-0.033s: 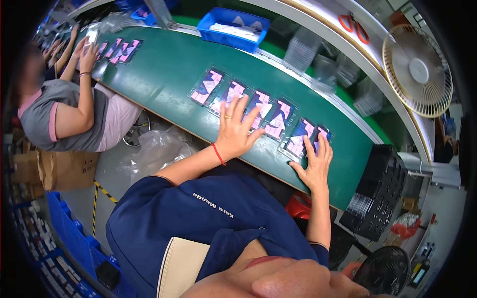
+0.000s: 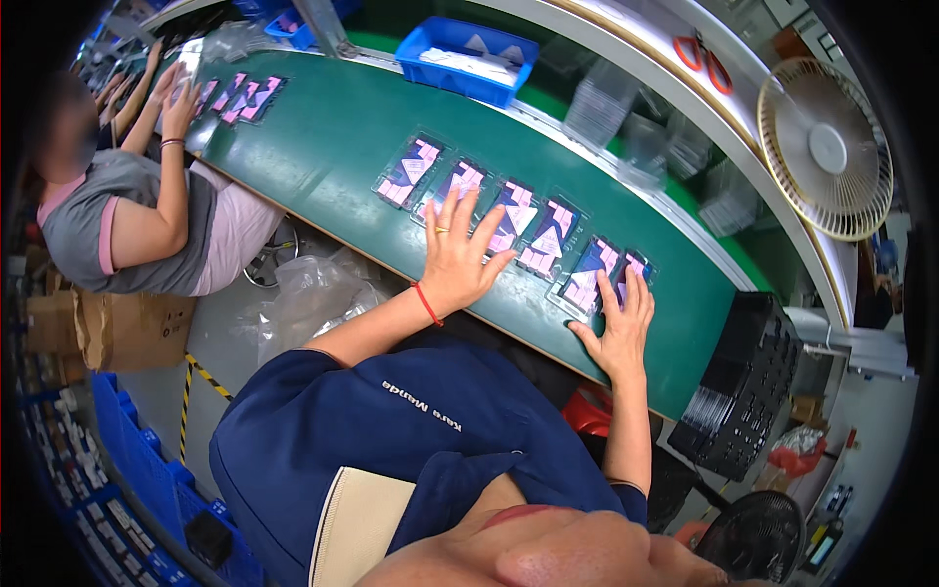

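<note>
A row of several flat clear packages (image 2: 553, 235) with dark blue and pink contents and white triangles lies on the green table (image 2: 323, 147). My left hand (image 2: 456, 259) is open, fingers spread over the packages left of the row's middle. Its fingers partly cover one package, and I cannot tell how firmly they touch. At the row's right end my right hand (image 2: 621, 333) is also open, fingertips on or just above the rightmost package (image 2: 634, 266), which they partly hide. Its thumb sits near the lower edge of the neighbouring package (image 2: 592, 274). Neither hand grips anything.
A blue bin (image 2: 468, 61) with white pieces stands at the table's far edge. Stacked clear trays (image 2: 599, 98), red-handled scissors (image 2: 704, 64) and a fan (image 2: 827, 147) are beyond. Black crates (image 2: 738, 377) stand right. To the left, a co-worker (image 2: 147, 215) handles something beside similar packages (image 2: 259, 98).
My left hand has shifted slightly left over the packages. My right hand stays nearly in place. The co-worker's hands have moved a little.
</note>
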The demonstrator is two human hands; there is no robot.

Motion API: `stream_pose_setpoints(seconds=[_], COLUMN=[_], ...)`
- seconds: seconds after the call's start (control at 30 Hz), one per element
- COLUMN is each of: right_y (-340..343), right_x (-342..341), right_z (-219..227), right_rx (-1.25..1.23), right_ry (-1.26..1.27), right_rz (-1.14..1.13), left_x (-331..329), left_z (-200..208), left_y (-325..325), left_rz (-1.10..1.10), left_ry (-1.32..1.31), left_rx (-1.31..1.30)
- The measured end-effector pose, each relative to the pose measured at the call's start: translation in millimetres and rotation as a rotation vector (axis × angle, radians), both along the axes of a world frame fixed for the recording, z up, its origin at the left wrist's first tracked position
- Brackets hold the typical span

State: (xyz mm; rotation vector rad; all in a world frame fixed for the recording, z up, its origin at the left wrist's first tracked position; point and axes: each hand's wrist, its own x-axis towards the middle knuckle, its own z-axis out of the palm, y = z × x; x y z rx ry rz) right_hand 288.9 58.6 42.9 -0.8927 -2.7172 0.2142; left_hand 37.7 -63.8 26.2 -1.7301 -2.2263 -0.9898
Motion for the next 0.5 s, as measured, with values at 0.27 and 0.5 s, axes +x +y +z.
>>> stream_pose_setpoints(seconds=[0.27, 0.5], right_y=[-23, -41], right_x=[-77, -164], right_z=[-7, -13], right_rx=[-0.024, -0.023], right_ry=[-0.025, 0.002], right_rz=[-0.016, 0.071], left_x=[-74, -200], left_z=[-6, -34], left_y=[-30, -45], left_rz=[0.398, 0.755], left_ry=[-0.038, -0.312], left_rx=[0.0, 0.229])
